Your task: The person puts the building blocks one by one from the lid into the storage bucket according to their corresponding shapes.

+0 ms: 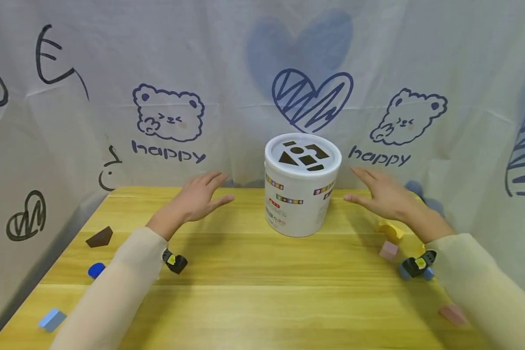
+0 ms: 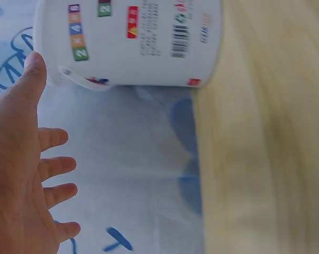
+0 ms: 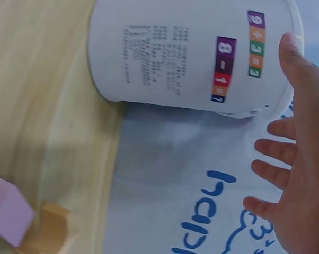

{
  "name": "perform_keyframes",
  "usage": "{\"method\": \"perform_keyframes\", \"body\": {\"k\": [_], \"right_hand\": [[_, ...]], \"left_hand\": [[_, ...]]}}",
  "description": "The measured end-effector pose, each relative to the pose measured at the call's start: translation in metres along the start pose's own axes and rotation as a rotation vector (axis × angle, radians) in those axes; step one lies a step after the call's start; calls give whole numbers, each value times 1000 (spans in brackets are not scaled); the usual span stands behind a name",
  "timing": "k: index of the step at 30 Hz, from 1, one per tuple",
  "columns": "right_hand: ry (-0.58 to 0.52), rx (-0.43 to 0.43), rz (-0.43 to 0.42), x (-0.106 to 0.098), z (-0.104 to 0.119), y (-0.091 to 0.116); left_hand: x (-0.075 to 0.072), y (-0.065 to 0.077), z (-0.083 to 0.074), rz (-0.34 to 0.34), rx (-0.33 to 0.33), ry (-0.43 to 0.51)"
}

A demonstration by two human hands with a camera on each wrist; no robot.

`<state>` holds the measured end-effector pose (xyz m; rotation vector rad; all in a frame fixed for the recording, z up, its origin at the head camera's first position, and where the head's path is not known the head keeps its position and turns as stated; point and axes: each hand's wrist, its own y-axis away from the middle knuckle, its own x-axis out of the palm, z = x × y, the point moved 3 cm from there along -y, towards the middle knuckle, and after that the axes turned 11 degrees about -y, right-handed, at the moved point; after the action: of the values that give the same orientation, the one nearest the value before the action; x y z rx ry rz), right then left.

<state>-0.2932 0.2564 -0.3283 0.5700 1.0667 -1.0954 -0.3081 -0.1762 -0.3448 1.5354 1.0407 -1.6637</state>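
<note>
Lidded white bucket (image 1: 302, 189), contents hidden

Near the far edge of the table (image 1: 284, 296) stands the shape-sorter bucket (image 1: 303, 194), a cloth (image 1: 232, 63) hanging behind it. To its left, far to near, lie trapezoid (image 1: 99, 237), cylinder (image 1: 96, 270) and rectangular block (image 1: 52, 320); over right, an arch block (image 1: 393, 229) just behind a cube (image 1: 389, 250).

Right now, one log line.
left hand: empty | right hand: empty | bucket: upright between them, touching neither | blocks: scattered on table
</note>
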Motion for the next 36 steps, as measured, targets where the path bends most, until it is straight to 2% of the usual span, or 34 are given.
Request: {"method": "perform_keyframes", "body": {"k": [8,15,18,24,29,36], "right_hand": [[6,-30,-15,-21,11,-23],[-19,-118,-14,-30,21,-44],[-32,-111,13,-31,23,-51],[-51,-74,77,-28,22,-61],[-41,-69,113,-25,24,-67],[-10,-54,176,-29,30,-74]], "left_hand": [[-31,-30,-19,14,-26,78],[-54,-53,-38,12,-25,57],[-61,-63,-48,12,-20,42],[-65,-80,-67,24,-17,7],[-65,-92,-82,66,-26,-31],[-63,-106,-91,124,-43,-78]]}}
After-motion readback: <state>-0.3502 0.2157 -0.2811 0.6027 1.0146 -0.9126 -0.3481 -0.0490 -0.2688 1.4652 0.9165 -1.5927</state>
